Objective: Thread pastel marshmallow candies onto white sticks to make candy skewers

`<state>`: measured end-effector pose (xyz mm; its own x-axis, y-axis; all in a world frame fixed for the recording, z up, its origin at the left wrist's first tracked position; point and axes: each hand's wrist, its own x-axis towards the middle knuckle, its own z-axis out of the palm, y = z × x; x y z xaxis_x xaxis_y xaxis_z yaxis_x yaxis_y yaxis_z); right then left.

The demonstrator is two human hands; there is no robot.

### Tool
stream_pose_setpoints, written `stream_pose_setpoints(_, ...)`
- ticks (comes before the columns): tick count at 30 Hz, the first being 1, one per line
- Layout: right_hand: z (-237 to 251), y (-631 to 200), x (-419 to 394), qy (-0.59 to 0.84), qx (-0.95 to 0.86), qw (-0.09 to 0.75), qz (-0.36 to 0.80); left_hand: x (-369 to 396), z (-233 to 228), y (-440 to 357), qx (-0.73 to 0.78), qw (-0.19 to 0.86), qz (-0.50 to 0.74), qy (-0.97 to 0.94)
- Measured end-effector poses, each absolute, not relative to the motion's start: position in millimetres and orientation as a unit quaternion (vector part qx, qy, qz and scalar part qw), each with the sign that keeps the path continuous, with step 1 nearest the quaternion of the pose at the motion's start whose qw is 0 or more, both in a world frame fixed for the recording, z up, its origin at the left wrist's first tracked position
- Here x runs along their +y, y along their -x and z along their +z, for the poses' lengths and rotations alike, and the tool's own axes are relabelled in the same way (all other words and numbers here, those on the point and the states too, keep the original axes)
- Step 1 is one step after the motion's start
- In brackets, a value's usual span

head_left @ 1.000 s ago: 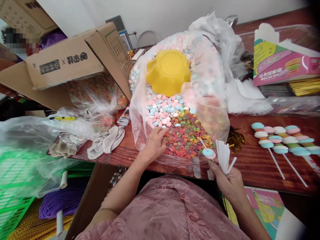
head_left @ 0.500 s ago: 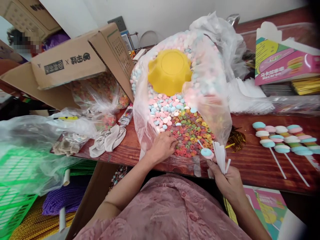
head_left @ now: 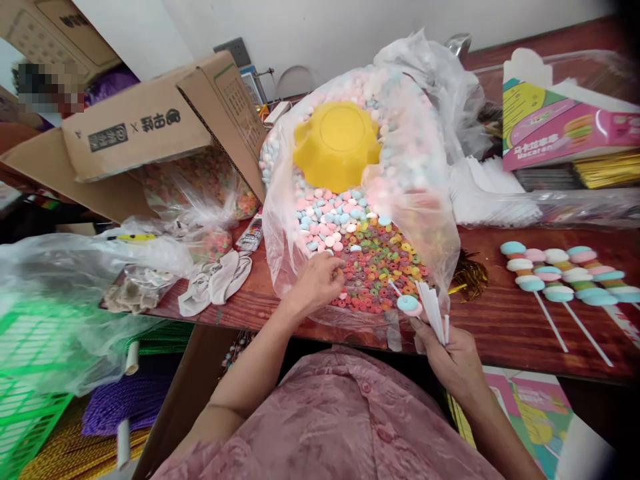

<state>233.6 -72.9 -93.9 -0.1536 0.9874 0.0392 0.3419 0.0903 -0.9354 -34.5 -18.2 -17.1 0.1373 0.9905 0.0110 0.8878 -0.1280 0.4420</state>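
My right hand [head_left: 447, 350] is closed around a bundle of white lollipop sticks [head_left: 433, 312]. One of its sticks bears a blue and pink candy [head_left: 409, 305], held at the fingertips near the bag's front edge. My left hand [head_left: 320, 281] has its fingers curled over the left side of the ring candies [head_left: 373, 270]; whatever they pinch, if anything, is hidden. Behind the rings lie pastel button candies [head_left: 327, 217] in the same clear plastic bag [head_left: 283, 257]. An upturned yellow bowl [head_left: 337, 143] rests on the pastel candies.
Finished-looking candy skewers [head_left: 545, 270] lie on the wooden table [head_left: 493, 320] at right. Behind them stands a pink printed carton [head_left: 555, 133]. An open cardboard box [head_left: 150, 130] with bagged ring candies is at left, beside grey gloves [head_left: 215, 283]. A green basket [head_left: 35, 373] is lower left.
My left hand has shifted slightly left and up, toward the pastel candies. My right hand still holds the sticks, a little further left in view. The whole view has turned slightly.
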Motion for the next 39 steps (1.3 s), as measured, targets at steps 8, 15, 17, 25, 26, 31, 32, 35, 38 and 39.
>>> stream_pose_setpoints(8,-86.4,-231.6,-73.5,0.522,-0.647,0.395,0.392,-7.2,-30.8,38.2,0.652,0.151,0.123,-0.733)
stream_pose_setpoints(15,-88.3,-231.8,-72.9,0.514,-0.629,0.406,0.419,-11.2,-20.9,66.9,0.645,0.217,0.158,-0.715)
stream_pose_setpoints(17,-88.2,-231.4,-72.6,0.512,-0.630,0.406,0.420,-14.3,-18.9,67.9,0.647,0.206,0.129,-0.723)
stream_pose_setpoints(25,-88.2,-233.5,-72.8,0.512,-0.633,0.397,0.424,-29.8,-15.1,51.5,0.586,0.186,0.179,-0.768)
stream_pose_setpoints(26,-88.8,-233.9,-72.9,0.513,-0.634,0.396,0.423,-32.2,-15.9,46.7,0.561,0.193,0.173,-0.786)
stream_pose_setpoints(31,-93.4,-235.4,-73.4,0.508,-0.634,0.408,0.416,-39.0,-22.8,38.8,0.542,0.175,0.104,-0.815)
stream_pose_setpoints(32,-94.5,-235.8,-73.2,0.506,-0.634,0.411,0.415,-39.4,-23.4,42.9,0.558,0.165,0.093,-0.808)
stream_pose_setpoints(35,-98.0,-237.3,-72.4,0.497,-0.638,0.418,0.414,-40.6,-21.8,59.7,0.622,0.132,0.078,-0.768)
stream_pose_setpoints(38,-100.6,-238.3,-71.9,0.498,-0.631,0.423,0.419,-44.1,-18.9,64.0,0.646,0.103,0.126,-0.746)
stream_pose_setpoints(39,-101.1,-238.3,-71.9,0.501,-0.626,0.423,0.422,-45.5,-18.7,60.0,0.631,0.099,0.151,-0.755)
